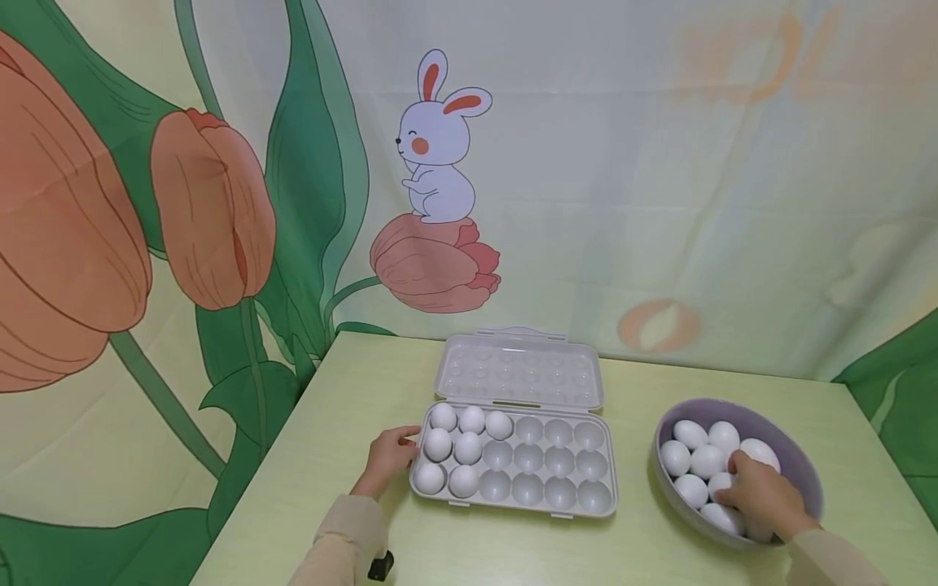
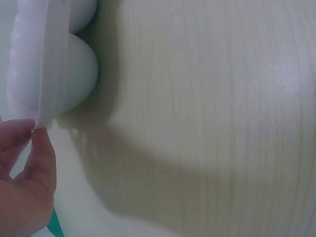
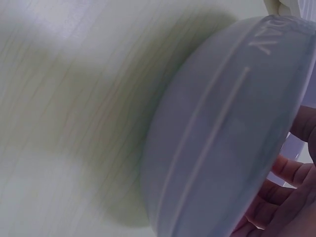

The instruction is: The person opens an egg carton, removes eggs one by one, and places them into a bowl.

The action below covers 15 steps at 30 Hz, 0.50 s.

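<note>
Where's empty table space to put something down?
Bare table lies between the egg box and purple bowl, and in front of the box. The bowl is crowded with eggs and the right hand; the left hand pinches the box.

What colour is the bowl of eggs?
Muted greyish purple; the bowl shows it best in the head view.

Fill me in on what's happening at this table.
A person at a pale yellow wood-grain table is handling smooth white eggs. Their left hand pinches the edge of a pale grey plastic egg tray, its matching lid open behind it. Their right hand is inside a round purple-grey bowl, among more eggs; whether it grips one is unclear. Seven eggs fill wells at the tray's left: three in the back row, two in each other row. The remaining wells are empty.
</note>
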Tool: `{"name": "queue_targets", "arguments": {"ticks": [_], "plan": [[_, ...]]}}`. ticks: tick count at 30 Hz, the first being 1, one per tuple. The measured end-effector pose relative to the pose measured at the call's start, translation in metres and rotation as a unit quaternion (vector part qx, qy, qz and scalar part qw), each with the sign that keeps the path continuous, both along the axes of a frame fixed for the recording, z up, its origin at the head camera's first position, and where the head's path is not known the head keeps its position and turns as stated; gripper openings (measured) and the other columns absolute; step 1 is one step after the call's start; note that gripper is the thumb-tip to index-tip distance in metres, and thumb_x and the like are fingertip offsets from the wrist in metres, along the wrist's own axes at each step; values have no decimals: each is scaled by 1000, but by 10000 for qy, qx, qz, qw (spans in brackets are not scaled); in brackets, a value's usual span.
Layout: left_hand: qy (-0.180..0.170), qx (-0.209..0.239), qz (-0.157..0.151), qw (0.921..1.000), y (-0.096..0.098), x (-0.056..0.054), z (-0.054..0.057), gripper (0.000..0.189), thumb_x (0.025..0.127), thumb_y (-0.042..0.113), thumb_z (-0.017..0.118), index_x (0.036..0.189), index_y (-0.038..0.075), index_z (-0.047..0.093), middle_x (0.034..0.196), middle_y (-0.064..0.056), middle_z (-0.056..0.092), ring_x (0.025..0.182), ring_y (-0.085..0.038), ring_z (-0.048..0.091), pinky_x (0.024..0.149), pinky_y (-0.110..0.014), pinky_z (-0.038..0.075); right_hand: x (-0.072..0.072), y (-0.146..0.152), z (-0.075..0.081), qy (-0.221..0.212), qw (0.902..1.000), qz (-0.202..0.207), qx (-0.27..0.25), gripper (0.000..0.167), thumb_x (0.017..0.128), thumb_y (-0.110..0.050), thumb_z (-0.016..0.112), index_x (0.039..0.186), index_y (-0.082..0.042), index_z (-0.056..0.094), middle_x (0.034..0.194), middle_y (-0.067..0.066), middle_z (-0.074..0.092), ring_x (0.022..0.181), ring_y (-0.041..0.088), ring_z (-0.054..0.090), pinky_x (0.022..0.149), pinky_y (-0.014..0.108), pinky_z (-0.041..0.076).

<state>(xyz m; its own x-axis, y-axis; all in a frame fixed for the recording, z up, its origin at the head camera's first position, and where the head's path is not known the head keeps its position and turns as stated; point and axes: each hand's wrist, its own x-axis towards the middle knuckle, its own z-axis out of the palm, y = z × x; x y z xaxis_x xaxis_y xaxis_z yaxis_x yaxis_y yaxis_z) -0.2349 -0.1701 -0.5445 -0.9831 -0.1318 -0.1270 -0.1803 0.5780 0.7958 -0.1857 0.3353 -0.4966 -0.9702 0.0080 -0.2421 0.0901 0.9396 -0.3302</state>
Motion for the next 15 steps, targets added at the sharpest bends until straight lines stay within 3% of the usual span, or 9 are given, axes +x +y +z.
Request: {"name": "queue_targets", "arguments": {"ticks": [9,15], "plan": [[87,-49,-25,9999,0,0,1,37,72,-4,59,109,-1,60,79,-13,63,61,-10,53,54,-21,46,-3,1,-2,-94,9999,-77,-6,42,69,-39,68,90,-7,49,80,7,56,70,21,49,53,36,34],[75,-17,-27,10000,-1,0,-1,37,72,-3,59,109,-1,60,80,-14,63,62,-10,54,54,-22,46,-12,-16,20,114,9999,93,89,47,72,-38,65,99,-2,51,89,14,59,76,26,55,53,39,39]]}}
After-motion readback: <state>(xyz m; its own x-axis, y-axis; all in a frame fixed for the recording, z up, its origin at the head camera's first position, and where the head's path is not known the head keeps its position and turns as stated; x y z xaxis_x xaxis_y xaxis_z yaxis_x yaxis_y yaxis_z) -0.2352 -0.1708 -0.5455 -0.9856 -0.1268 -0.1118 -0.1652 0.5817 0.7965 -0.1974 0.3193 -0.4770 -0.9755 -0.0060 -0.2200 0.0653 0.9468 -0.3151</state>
